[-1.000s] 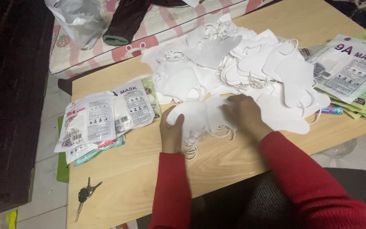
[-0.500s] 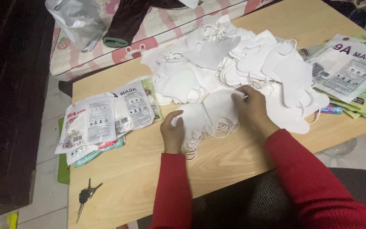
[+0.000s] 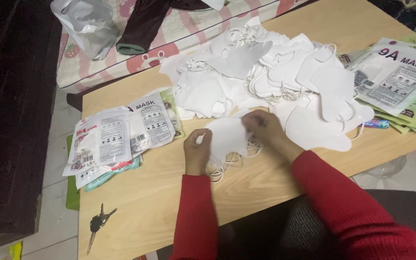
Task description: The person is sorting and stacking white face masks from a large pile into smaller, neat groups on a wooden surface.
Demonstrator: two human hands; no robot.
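Note:
A small stack of white face masks [image 3: 227, 137] lies on the wooden table [image 3: 155, 192] right in front of me, ear loops trailing at its near edge. My left hand [image 3: 197, 151] pinches the stack's left side. At the stack's right top corner, my right hand [image 3: 265, 129] grips the masks with curled fingers. Both sleeves are red. Behind the stack spreads a big loose pile of white masks [image 3: 266, 72].
Sealed mask packets [image 3: 116, 137] lie in a heap at the left, more packets [image 3: 400, 82] at the right edge. A bunch of keys [image 3: 98, 224] rests near the table's front left corner. Beyond the table is a patterned mattress with a plastic bag [image 3: 85, 26] and dark cloth.
My right hand reached up to the big pile, then came back to the small stack. The left hand stayed on the stack's left side.

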